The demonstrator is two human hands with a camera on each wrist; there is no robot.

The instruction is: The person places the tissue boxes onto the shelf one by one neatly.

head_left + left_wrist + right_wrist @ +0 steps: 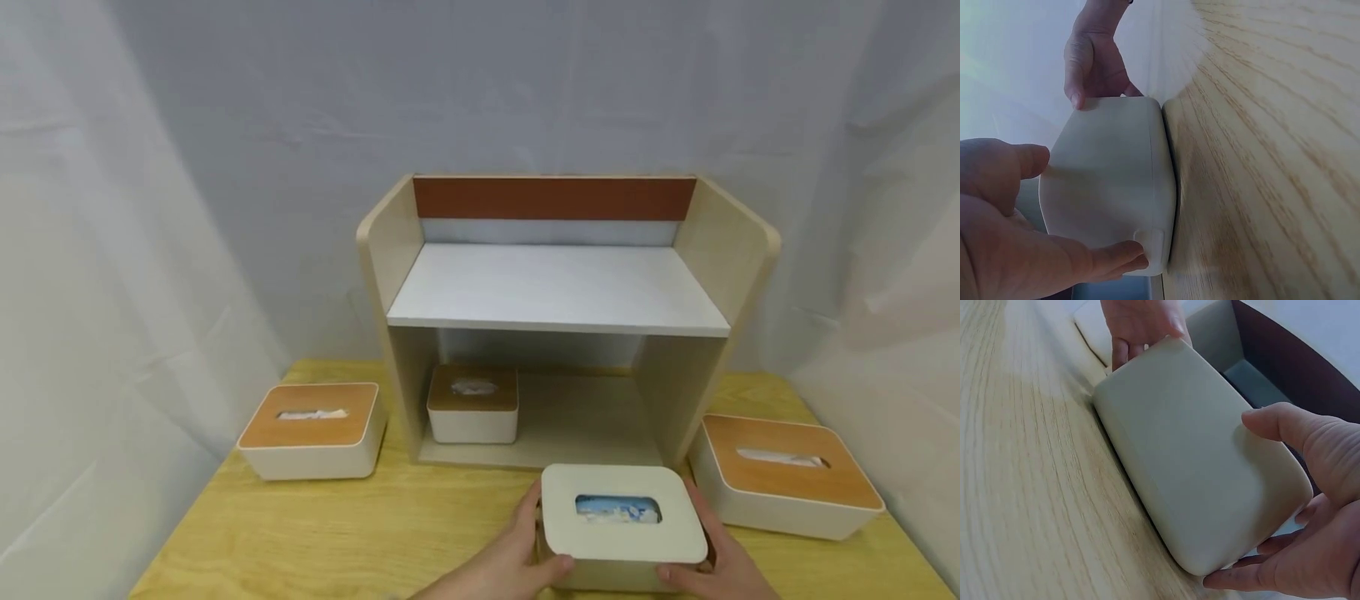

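Note:
An all-white tissue box (622, 521) with a blue-printed pack showing in its slot sits on the wooden table (360, 533), just in front of the shelf unit (558, 292). My left hand (528, 542) grips its left end, thumb on the near side and fingers round the end. On the other end my right hand (708, 554) has the same hold. The left wrist view shows the box (1110, 181) between my left hand (1016, 244) and right hand (1091, 62). The right wrist view shows the box (1197, 456), my right hand (1310, 512) and left hand (1141, 325).
A wood-lidded tissue box (311, 429) lies at the table's left, a larger one (787, 475) at the right. A small wood-lidded box (472, 404) stands in the shelf's lower compartment, left side. The upper shelf board (555, 287) is bare. White cloth hangs all around.

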